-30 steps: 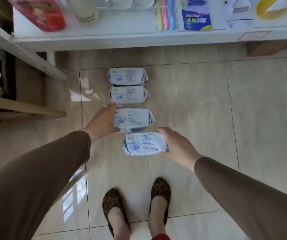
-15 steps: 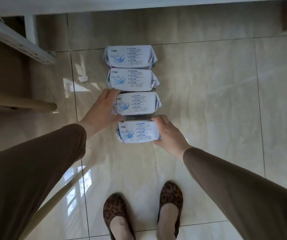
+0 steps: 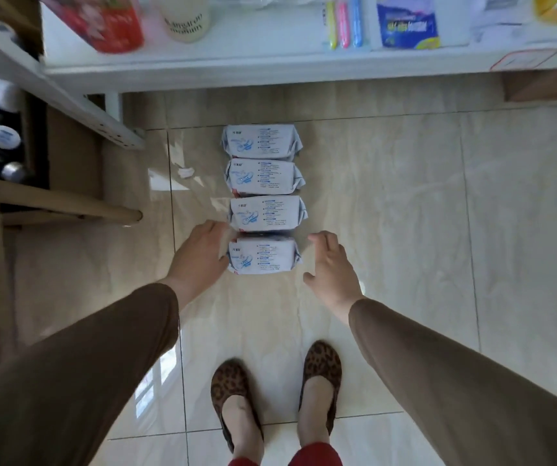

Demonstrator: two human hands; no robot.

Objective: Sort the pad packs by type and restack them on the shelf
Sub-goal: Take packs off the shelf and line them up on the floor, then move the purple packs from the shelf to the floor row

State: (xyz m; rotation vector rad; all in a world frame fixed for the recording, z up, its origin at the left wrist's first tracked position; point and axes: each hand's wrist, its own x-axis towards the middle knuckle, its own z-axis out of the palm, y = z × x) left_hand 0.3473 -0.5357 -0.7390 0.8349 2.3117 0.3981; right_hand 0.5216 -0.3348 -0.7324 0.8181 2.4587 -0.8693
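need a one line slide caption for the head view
Four pad packs lined up on the floor below a shelf; left hand touches the nearest, right hand open beside it.

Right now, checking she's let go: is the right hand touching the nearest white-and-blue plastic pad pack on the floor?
Apart. The head view shows bare tile between the right hand and the nearest white-and-blue plastic pad pack.

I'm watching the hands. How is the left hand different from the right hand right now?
The left hand lies against the left end of the nearest pad pack, while the right hand hangs clear of it, touching nothing. The left hand's fingers lie together; the right hand's fingers are spread apart. The left hand also reaches up beside the third pack; the right hand does not. Both are open and wear brown sleeves.
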